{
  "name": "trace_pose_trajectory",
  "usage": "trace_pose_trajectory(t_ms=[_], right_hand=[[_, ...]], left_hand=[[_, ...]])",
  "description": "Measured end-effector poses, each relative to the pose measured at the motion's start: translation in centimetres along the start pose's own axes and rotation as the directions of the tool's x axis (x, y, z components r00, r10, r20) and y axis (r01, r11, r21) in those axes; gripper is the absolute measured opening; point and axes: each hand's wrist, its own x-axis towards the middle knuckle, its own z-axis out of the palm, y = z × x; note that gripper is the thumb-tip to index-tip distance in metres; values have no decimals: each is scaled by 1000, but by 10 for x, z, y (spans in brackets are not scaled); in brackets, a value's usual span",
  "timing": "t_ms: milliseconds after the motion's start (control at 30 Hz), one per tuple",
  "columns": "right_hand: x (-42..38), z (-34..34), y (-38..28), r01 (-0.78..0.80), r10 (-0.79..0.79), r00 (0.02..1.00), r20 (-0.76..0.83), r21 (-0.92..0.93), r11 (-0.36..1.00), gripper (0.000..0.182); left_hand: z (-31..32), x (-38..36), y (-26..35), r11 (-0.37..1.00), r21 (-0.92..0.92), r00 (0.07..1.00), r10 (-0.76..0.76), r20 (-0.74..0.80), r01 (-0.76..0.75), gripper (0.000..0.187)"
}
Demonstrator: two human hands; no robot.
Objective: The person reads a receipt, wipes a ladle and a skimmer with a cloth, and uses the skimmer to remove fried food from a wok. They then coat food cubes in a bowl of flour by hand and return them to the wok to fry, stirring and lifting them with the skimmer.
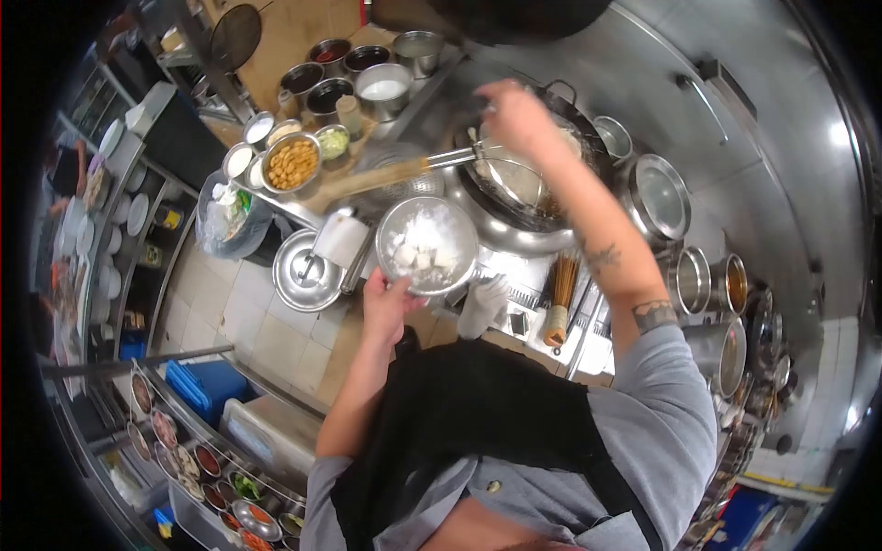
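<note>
My left hand (387,308) grips the near rim of a round metal bowl (383,234). In the bowl lie several white cubes (424,258) among loose white powder (424,223). Over the wok (602,151) on the stove is my right hand (519,115), its fingers bent together; whatever they may hold is too small to make out. A wire strainer with a long wooden handle (377,178) lies across the wok's left side, its handle pointing left. My right forearm covers part of the wok, and its contents are hard to see.
Left of the stove stand a bowl of golden-brown pieces (291,164), sauce pots (367,58) and a pot of white contents (383,85). A bamboo brush (560,294) and white cloth (483,306) lie along the front edge. Metal pots (660,197) line the right.
</note>
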Motion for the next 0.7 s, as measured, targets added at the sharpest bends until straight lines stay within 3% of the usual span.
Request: trace_pose_trajectory(t_ms=[67, 100, 133, 167, 200, 300, 333, 433, 533, 700], right_hand=[[-46, -7, -64, 54, -78, 985, 154, 151, 987, 42], [-67, 2, -86, -88, 6, 932, 363, 209, 974, 47], [-86, 25, -95, -9, -89, 883, 461, 206, 979, 53], [-104, 24, -112, -38, -89, 835, 542, 219, 975, 58], [-122, 44, -117, -27, -64, 844, 532, 162, 986, 61], [-142, 84, -102, 138, -257, 852, 457, 276, 951, 66], [-145, 86, -97, 186, -298, 860, 413, 290, 939, 60], [-151, 87, -89, 184, -298, 823, 483, 270, 945, 53], [-152, 78, -86, 188, -242, 853, 463, 161, 969, 49], [-150, 61, -90, 167, -147, 840, 522, 10, 986, 50]], left_hand=[[4, 3, 3, 1000, 17, 1000, 7, 15, -7, 30], [7, 3, 4, 1000, 23, 1000, 13, 22, -13, 30], [10, 3, 6, 999, 29, 999, 20, 27, -21, 29], [11, 4, 5, 999, 41, 998, 32, 57, -35, 28], [10, 5, 4, 997, 53, 996, 44, 84, -49, 28], [7, 7, 11, 996, 73, 991, 47, 122, -56, 27], [6, 8, 14, 996, 74, 991, 43, 126, -52, 27], [8, 8, 25, 993, 101, 991, 45, 130, -58, 27], [12, 8, 26, 993, 90, 983, 54, 174, -71, 27], [18, 7, 26, 996, 82, 983, 23, 185, -39, 23]])
